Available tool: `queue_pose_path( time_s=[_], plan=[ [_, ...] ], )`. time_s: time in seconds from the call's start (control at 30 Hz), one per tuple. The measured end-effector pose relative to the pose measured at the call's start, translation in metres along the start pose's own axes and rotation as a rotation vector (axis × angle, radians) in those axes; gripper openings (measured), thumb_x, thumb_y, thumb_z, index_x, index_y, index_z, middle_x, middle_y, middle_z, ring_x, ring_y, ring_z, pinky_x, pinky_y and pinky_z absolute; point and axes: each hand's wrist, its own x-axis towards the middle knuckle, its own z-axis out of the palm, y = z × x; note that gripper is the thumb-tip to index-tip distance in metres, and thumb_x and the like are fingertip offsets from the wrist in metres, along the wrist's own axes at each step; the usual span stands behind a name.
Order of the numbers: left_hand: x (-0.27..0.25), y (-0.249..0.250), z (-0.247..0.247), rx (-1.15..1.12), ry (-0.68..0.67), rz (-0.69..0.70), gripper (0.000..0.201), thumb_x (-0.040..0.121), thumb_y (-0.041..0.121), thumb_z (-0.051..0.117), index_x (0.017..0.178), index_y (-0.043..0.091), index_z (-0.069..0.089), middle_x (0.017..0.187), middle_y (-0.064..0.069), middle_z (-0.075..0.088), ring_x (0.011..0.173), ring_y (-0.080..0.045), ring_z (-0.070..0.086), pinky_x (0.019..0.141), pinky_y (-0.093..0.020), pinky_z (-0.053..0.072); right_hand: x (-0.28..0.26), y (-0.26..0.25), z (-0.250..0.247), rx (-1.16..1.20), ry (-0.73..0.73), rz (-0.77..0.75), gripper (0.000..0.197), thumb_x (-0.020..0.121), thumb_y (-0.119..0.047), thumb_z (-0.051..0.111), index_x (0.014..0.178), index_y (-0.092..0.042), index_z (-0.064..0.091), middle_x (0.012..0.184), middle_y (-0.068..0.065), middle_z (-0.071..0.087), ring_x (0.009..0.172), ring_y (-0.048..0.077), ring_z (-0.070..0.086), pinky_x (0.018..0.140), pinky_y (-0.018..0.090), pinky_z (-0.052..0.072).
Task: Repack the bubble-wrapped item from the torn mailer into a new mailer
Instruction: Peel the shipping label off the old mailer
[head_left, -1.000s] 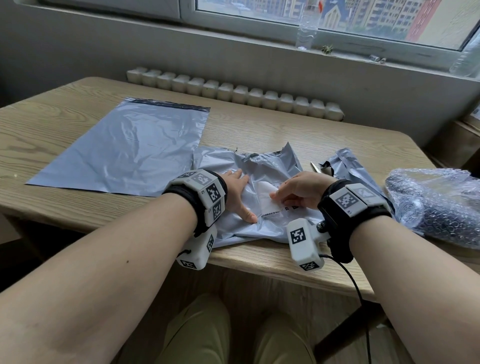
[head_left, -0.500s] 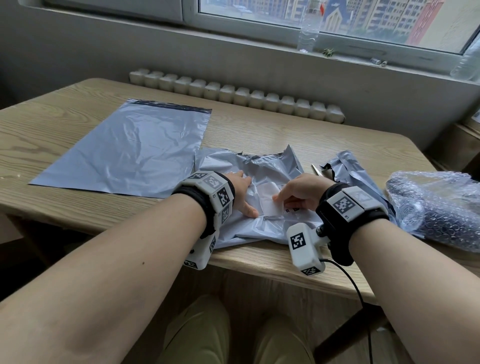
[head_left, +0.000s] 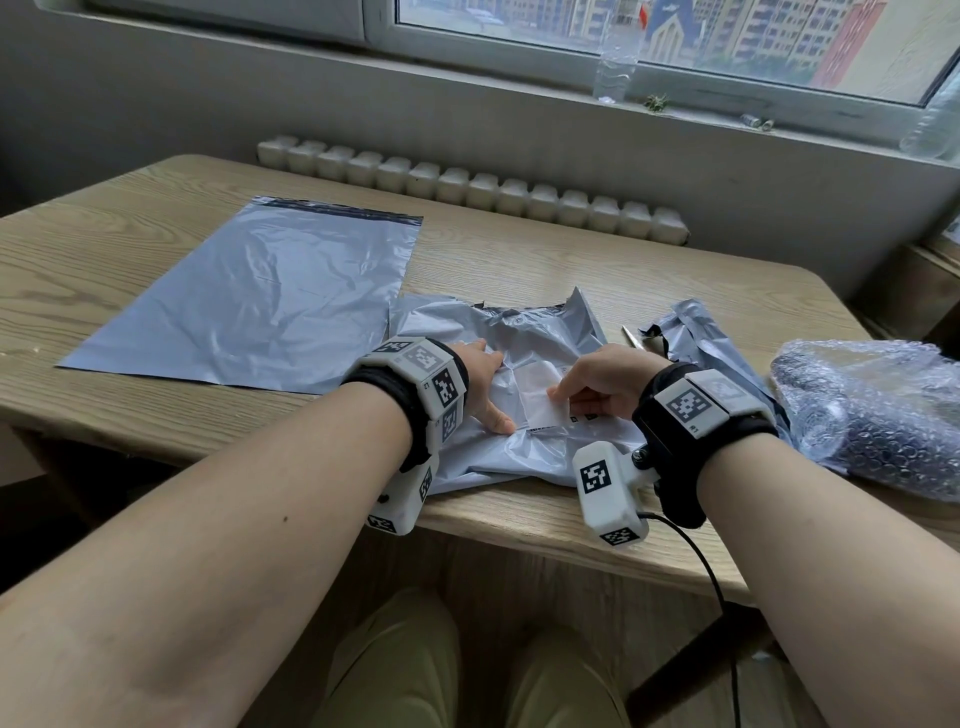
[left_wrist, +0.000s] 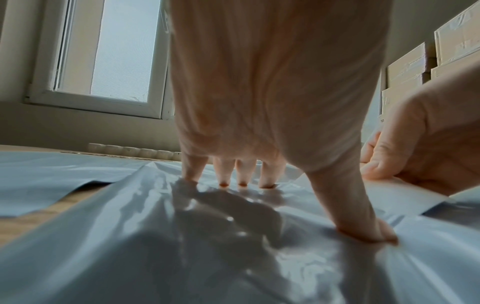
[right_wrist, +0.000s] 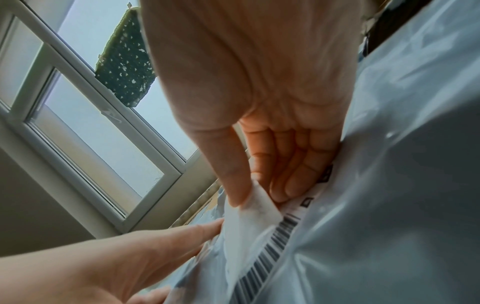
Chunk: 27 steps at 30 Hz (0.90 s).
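The torn grey mailer (head_left: 524, 332) lies crumpled at the table's front middle. My left hand (head_left: 493, 387) presses flat on it with straight fingers (left_wrist: 267, 176) and spread thumb. A white shipping label (head_left: 540, 400) with a barcode is stuck on the mailer. My right hand (head_left: 560, 393) pinches the label's lifted corner (right_wrist: 257, 197) between thumb and forefinger. The bubble-wrapped item (head_left: 872, 415) lies on the table to the right of my right wrist. The new grey mailer (head_left: 260, 296) lies flat at the left.
A torn-off strip of grey mailer (head_left: 696, 338) and scissors (head_left: 631, 338) lie behind my right hand. The wooden table (head_left: 519, 249) ends at a front edge just under my wrists. A radiator and window sill run behind it, with cardboard boxes (left_wrist: 441, 51) at the right.
My right hand has peeled the label's corner a little further off the torn mailer. My left hand keeps pressing in the same spot.
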Motion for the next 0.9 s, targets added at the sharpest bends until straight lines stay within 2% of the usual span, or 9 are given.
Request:
queue_pose_path(
  time_s=[0.1,0.27,0.4,0.9],
  plan=[
    [-0.0006,0.0003,-0.0007,-0.002,-0.003,-0.002,0.103,0.080,0.057,0.062,0.153,0.014,0.002,0.161,-0.006,-0.004,0.149,-0.025,0.007,0.120,-0.043,0.016,0.0003,-0.0004,0.0001,0.016,-0.009,0.001,0.020,0.079,0.007,0.066,0.070,-0.005,0.053,0.073,0.013,0.051,0.068,0.021,0.049,0.068,0.033,0.047],
    [-0.0016,0.0005,0.0000,-0.001,-0.007,-0.003,0.104,0.080,0.057,0.062,0.153,0.015,0.001,0.161,-0.005,-0.005,0.149,-0.025,0.007,0.120,-0.044,0.016,-0.0015,-0.0015,0.0000,0.010,-0.005,0.006,0.019,0.081,0.007,0.064,0.071,-0.005,0.053,0.071,0.012,0.055,0.062,0.020,0.052,0.064,0.030,0.047],
    [-0.0018,0.0009,-0.0002,0.001,-0.013,-0.005,0.104,0.080,0.057,0.062,0.153,0.015,0.000,0.161,-0.005,-0.005,0.149,-0.025,0.007,0.120,-0.044,0.016,-0.0033,-0.0015,-0.0002,0.021,-0.008,0.003,0.021,0.083,0.007,0.062,0.071,-0.007,0.051,0.067,0.010,0.055,0.058,0.018,0.051,0.056,0.025,0.047],
    [-0.0047,0.0013,-0.0008,-0.006,-0.003,0.002,0.104,0.080,0.056,0.063,0.153,0.014,0.000,0.161,-0.007,-0.004,0.148,-0.025,0.009,0.120,-0.042,0.016,-0.0065,-0.0001,-0.0009,0.049,-0.011,0.001,0.020,0.084,0.006,0.059,0.072,-0.008,0.051,0.068,0.008,0.053,0.058,0.017,0.051,0.047,0.021,0.047]
  ],
)
